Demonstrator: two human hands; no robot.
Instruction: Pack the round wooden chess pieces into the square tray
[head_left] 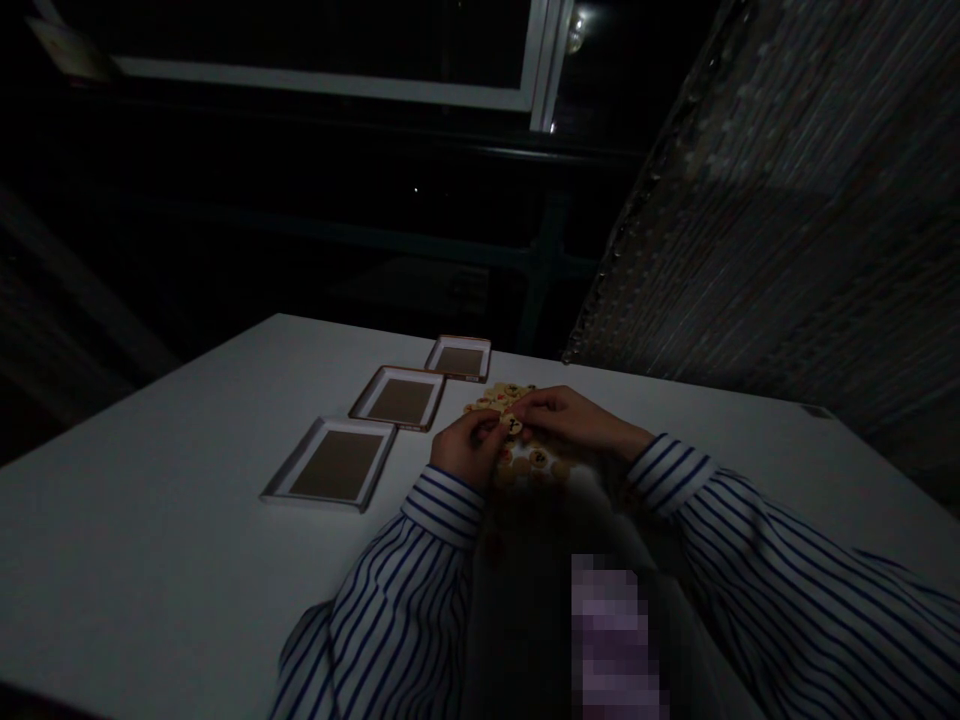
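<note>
Round wooden Chinese chess pieces (538,458) lie in a loose heap on the white table, with dark and red characters on their faces. My left hand (466,448) is closed at the left side of the heap, thumb and fingers pinching one round piece (512,425) with a dark character. From the right, my right hand (564,414) meets it, its fingertips closed on the same piece's edge. Both hands hover over the heap and hide part of it. The nearest pieces fade into shadow.
Three shallow rectangular trays or lids stand in a slanting row on the left: a silver-edged one (276,488) nearest, a brown-edged one (363,400) behind it, and another brown-edged one (488,362) farthest. A beaded curtain (750,230) hangs beyond the white table (187,430). The room is dim.
</note>
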